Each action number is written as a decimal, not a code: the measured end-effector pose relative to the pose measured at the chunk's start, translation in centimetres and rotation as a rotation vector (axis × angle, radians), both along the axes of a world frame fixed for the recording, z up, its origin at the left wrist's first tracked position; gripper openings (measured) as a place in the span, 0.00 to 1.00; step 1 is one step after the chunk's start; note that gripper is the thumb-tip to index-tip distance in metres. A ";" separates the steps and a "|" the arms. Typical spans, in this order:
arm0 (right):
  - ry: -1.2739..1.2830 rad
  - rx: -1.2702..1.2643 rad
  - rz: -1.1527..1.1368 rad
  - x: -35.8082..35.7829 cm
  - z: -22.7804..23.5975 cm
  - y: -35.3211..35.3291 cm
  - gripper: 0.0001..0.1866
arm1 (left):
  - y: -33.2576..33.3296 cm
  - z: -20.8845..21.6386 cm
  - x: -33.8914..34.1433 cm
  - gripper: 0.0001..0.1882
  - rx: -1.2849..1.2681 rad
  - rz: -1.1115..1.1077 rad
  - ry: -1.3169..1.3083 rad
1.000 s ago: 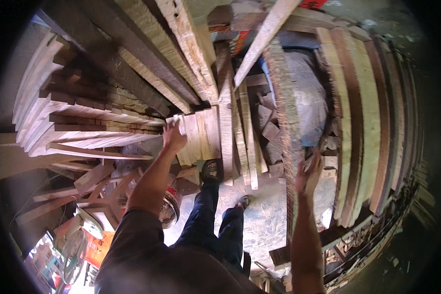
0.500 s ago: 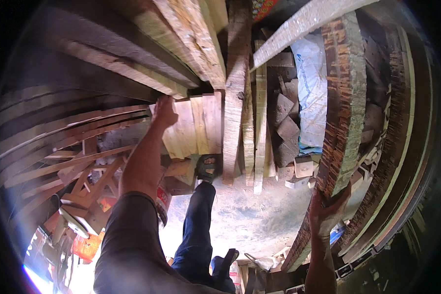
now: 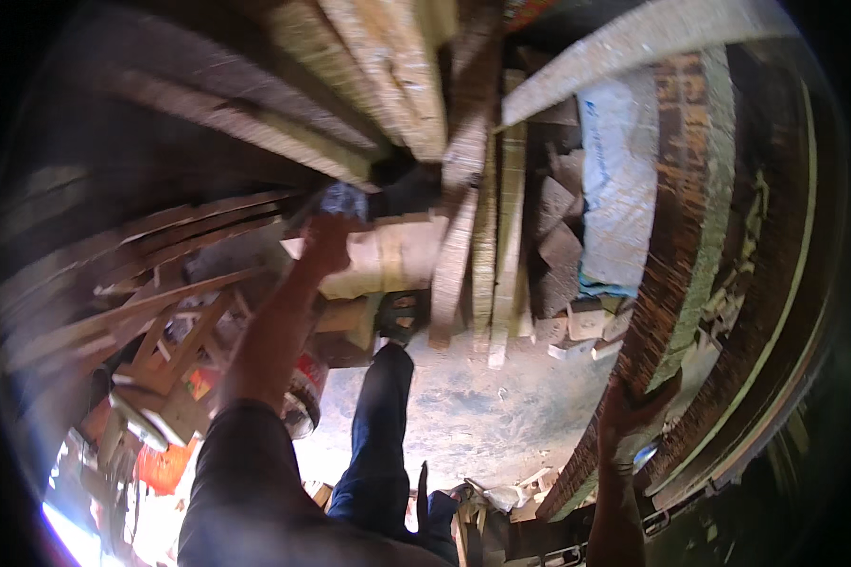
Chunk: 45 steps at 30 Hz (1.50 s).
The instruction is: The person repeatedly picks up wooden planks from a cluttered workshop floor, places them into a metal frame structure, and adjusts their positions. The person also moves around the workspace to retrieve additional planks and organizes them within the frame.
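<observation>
My left hand [image 3: 327, 248], slightly blurred, is closed at the upper left corner of a pale wooden panel [image 3: 392, 255] made of side-by-side strips. Just beyond its fingers shows a small bluish-grey patch I cannot make out. My right hand [image 3: 632, 416] grips the edge of a thick, rough-sawn timber beam [image 3: 676, 217], thumb and fingers spread around it. The beam runs from the far right down toward my right side. Several long timbers [image 3: 388, 76] lean beyond the panel, close above my left hand.
Narrow wood strips [image 3: 482, 274] stand right of the panel. A white-and-blue sack [image 3: 619, 180] lies among wood blocks [image 3: 560, 248]. Stacked planks [image 3: 775, 312] line the right side. A bucket [image 3: 303, 392] and a wooden frame [image 3: 175, 350] sit at left. My foot [image 3: 399, 317] is near the panel.
The panel's upper edge has come down and toward me, with my left hand moving along with it. The panel now looks shorter. My right hand stays on the beam.
</observation>
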State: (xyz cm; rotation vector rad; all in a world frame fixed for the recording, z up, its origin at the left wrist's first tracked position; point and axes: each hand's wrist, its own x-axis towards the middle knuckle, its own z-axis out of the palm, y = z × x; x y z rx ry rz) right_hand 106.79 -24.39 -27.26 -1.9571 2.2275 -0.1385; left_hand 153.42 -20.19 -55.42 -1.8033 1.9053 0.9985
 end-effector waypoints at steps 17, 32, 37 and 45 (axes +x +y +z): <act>0.000 0.072 0.096 0.3 1.6 -0.7 0.47 | 14.3 15.3 12.1 0.20 0.128 0.172 -0.217; 0.016 0.009 0.139 1.9 4.1 -2.0 0.44 | 9.3 11.6 -3.8 0.35 -0.182 0.534 -0.092; -0.024 0.023 0.112 1.5 3.8 -2.2 0.43 | -5.3 -0.7 -15.0 0.48 -0.220 0.924 0.400; -0.073 0.070 0.019 1.2 2.4 -2.5 0.44 | -16.4 -8.3 -20.4 0.52 0.014 1.252 0.044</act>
